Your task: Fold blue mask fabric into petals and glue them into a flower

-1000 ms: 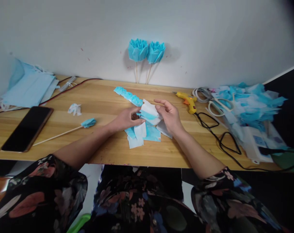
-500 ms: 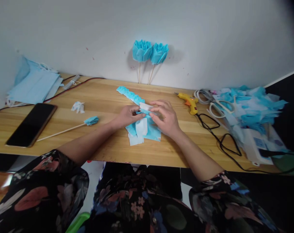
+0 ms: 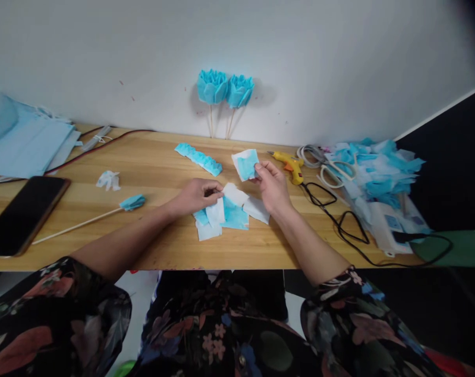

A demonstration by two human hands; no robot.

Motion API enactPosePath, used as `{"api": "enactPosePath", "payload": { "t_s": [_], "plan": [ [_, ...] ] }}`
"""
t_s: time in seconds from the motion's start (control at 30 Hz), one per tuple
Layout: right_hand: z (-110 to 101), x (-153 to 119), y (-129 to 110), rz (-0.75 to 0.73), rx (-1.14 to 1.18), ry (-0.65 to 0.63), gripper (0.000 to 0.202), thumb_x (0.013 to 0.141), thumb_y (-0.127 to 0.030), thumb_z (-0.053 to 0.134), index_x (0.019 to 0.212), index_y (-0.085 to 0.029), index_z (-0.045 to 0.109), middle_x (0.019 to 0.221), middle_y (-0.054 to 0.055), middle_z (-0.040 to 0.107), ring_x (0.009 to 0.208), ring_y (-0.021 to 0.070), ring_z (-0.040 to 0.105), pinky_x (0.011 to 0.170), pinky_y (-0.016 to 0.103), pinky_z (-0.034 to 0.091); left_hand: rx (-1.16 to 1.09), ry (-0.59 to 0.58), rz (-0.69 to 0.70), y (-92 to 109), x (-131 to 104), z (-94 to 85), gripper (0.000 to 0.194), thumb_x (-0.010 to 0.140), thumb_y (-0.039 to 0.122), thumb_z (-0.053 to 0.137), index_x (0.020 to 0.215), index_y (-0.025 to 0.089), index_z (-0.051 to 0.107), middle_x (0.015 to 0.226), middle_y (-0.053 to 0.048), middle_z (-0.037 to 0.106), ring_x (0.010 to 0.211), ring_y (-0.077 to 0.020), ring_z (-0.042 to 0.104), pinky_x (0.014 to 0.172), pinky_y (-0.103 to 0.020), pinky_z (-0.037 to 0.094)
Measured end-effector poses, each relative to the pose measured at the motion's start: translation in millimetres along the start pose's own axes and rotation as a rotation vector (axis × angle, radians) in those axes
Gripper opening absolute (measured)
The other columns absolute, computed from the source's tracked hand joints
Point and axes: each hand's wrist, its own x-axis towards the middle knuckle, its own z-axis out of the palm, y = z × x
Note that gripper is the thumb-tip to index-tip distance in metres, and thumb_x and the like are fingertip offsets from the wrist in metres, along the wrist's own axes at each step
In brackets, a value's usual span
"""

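In my right hand [image 3: 274, 187] a small blue and white fabric square [image 3: 247, 164] is pinched between thumb and fingers, raised above the desk. My left hand [image 3: 200, 197] is closed in a pinch at the edge of a white fabric piece [image 3: 215, 211]. Under and beside it lie several loose blue and white cut pieces [image 3: 236, 213], overlapping each other. Just beyond my hands is a strip of gathered blue petals [image 3: 199, 158]. A blue bud on a stick [image 3: 132, 202] rests to the left of my left hand.
Two finished blue fabric flowers [image 3: 213, 86] lean on the wall. At right are a yellow glue gun [image 3: 288, 165] with its black cord, scissors [image 3: 335, 174] and a heap of blue scraps [image 3: 382, 170]. A phone [image 3: 25, 214] and stacked masks [image 3: 29, 139] lie left.
My hands have moved apart. The right one has lifted a fabric square up and away from the pile, while the left stays by the pieces. The whole view has shifted slightly.
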Motion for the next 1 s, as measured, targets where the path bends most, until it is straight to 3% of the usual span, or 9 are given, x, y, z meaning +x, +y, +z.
{"api": "enactPosePath", "payload": {
  "t_s": [0.3,0.47,0.6,0.7,0.87,1.0],
  "plan": [
    [0.3,-0.1,-3.7,0.031,0.012,0.019,0.033,0.071,-0.052,0.082,0.073,-0.024,0.065,0.072,-0.004,0.062,0.068,0.0113,0.057,0.069,0.026,0.053,0.053,0.066,0.199,17.8,-4.5,-8.5,0.046,0.1,0.048,0.045,0.073,0.017,0.065,0.075,-0.005,0.067,0.072,-0.0147,0.06,0.067,-0.027,0.048],
    [1.6,-1.2,-6.1,0.028,-0.014,0.011,0.036,0.072,-0.056,0.081,0.073,-0.024,0.064,0.071,-0.004,0.062,0.067,0.0115,0.056,0.068,0.026,0.054,0.088,0.148,0.189,12.4,-2.0,-6.4,0.031,0.091,0.037,0.062,0.066,0.018,0.06,0.076,-0.003,0.067,0.075,-0.0144,0.06,0.072,-0.028,0.049],
    [2.7,-2.0,-5.4,-0.016,-0.046,-0.012,0.036,0.074,-0.057,0.079,0.073,-0.024,0.064,0.069,-0.004,0.06,0.066,0.0118,0.055,0.067,0.026,0.053,0.087,0.268,0.181,11.0,-0.1,-4.8,0.011,0.084,0.029,0.067,0.082,0.019,0.065,0.09,-0.005,0.07,0.088,-0.0165,0.065,0.086,-0.032,0.052],
    [5.3,-1.4,-5.7,-0.061,-0.067,-0.025,0.035,0.075,-0.055,0.079,0.073,-0.024,0.064,0.069,-0.004,0.059,0.066,0.0119,0.055,0.068,0.026,0.053,0.046,0.336,0.141,11.5,0.9,-4.9,0.015,0.086,0.033,0.064,0.09,0.019,0.066,0.095,-0.006,0.071,0.091,-0.0178,0.065,0.087,-0.033,0.052],
    [14.5,5.3,-15.4,-0.097,-0.121,-0.033,0.033,0.079,-0.055,0.076,0.076,-0.024,0.065,0.071,-0.003,0.061,0.068,0.0126,0.056,0.069,0.028,0.053,0.012,0.384,0.161,12.5,2.0,-6.9,0.027,0.088,0.041,0.061,0.073,0.019,0.062,0.088,-0.007,0.069,0.089,-0.0193,0.063,0.088,-0.035,0.051],
    [23.6,16.4,-22.4,-0.075,-0.107,-0.094,0.033,0.076,-0.054,0.078,0.075,-0.024,0.066,0.07,-0.003,0.06,0.066,0.0119,0.056,0.067,0.027,0.054,-0.051,0.385,0.1,10.4,2.3,-5.3,0.027,0.088,0.042,0.062,0.074,0.019,0.063,0.08,-0.005,0.067,0.079,-0.0161,0.062,0.077,-0.031,0.05]
  ]
}}
